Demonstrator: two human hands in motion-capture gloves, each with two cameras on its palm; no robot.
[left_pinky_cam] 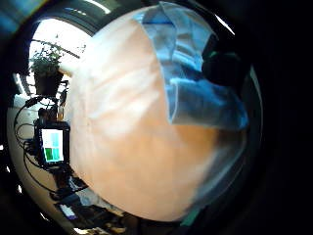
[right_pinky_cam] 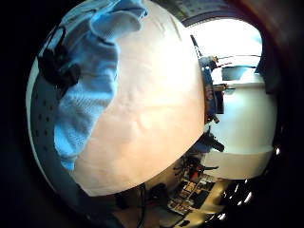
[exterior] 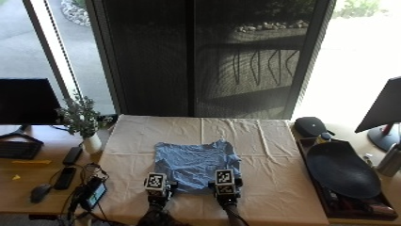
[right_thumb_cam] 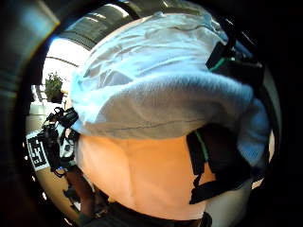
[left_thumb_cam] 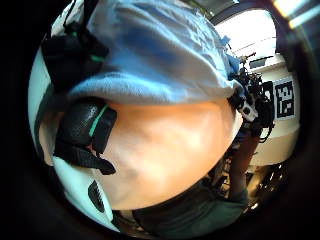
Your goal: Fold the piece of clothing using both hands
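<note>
Outside view: light blue garment (exterior: 196, 165) lying crumpled on the cream tablecloth (exterior: 276, 155), mid-table, nearer the front edge than the back. Left hand (exterior: 157, 186) and right hand (exterior: 225, 184) both at the garment's near hem, 1 at each near corner. Fingers hidden under the gloves' backs here. Potted plant (exterior: 80, 120) at the table's left edge, dark tray (exterior: 341, 170) beyond the right edge.

Left little finger side palm view: garment (left_pinky_cam: 195, 88) bunched against bare cloth; a dark fingertip (left_pinky_cam: 222, 68) pressed onto the fabric.

Left thumb side palm view: hem fold of the garment (left_thumb_cam: 155, 65) close over the palm, gloved fingers (left_thumb_cam: 85, 132) curled at its edge; judged a pinch on the hem.

Right little finger side palm view: garment (right_pinky_cam: 90, 90) draped along the near side, dark fingers (right_pinky_cam: 57, 66) wrapped into it.

Right thumb side palm view: thick rolled hem (right_thumb_cam: 165, 104) across the palm, gloved fingers (right_thumb_cam: 218, 161) curled under it; judged gripping.

Step in hand, as judged: take near hem, carry it toward the back edge. To do well: lift both corners level and together, keep the hem taut between the 2 hands, lay it square onto the far edge. Risk: the crumpled middle trapping wrinkles inside the fold.
</note>
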